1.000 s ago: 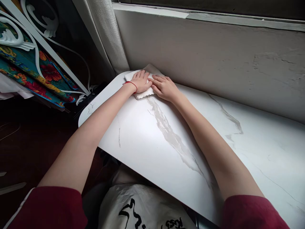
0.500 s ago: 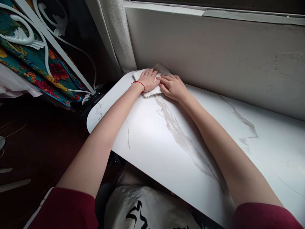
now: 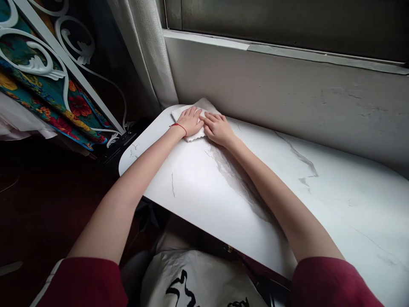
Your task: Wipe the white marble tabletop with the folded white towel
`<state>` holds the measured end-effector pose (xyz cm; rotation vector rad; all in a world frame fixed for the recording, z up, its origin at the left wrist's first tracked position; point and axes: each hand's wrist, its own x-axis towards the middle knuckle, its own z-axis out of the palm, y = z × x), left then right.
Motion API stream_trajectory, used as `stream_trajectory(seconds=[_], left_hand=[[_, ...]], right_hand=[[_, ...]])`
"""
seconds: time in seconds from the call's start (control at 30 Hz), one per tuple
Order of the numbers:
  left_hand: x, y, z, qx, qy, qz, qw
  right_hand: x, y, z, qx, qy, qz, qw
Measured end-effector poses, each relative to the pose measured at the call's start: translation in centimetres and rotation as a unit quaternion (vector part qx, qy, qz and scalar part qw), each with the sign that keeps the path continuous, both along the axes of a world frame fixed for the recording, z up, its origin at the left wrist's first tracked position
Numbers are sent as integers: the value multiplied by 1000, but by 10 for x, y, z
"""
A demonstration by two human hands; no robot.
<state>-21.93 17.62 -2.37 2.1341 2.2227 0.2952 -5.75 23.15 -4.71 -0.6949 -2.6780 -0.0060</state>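
Note:
A white cloth (image 3: 195, 137) lies folded flat on the white marble-patterned tabletop (image 3: 198, 183), near its far left rounded corner. My left hand (image 3: 189, 121) rests on the cloth with fingers stretched out and a red string around the wrist. Close against it, my right hand (image 3: 219, 129) presses on the cloth's right side, its fingers extended and slightly bent. The fingertips of the two hands nearly meet. Part of the cloth is hidden under both hands.
Behind the table runs a wall (image 3: 255, 94) below a window ledge (image 3: 204, 38). A pale curtain (image 3: 156, 55) hangs at the far corner. White scrolled metalwork (image 3: 40, 64) and floral fabric (image 3: 78, 106) stand to the left. Below the near edge is a pale cloth with black marks (image 3: 191, 277).
The camera view has tilted up, showing more of the window. Both hands stay on the cloth near the far corner, with little visible shift across the tabletop.

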Motion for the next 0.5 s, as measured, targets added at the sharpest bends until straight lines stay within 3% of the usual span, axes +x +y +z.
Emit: stream_trajectory(seconds=[0.3, 0.5], left_hand=[[29, -81, -3, 32, 35, -73, 996], [52, -131, -4, 46, 50, -81, 994]], right_hand=[[45, -86, -2, 36, 12, 19, 999], [71, -130, -1, 58, 28, 40, 997]])
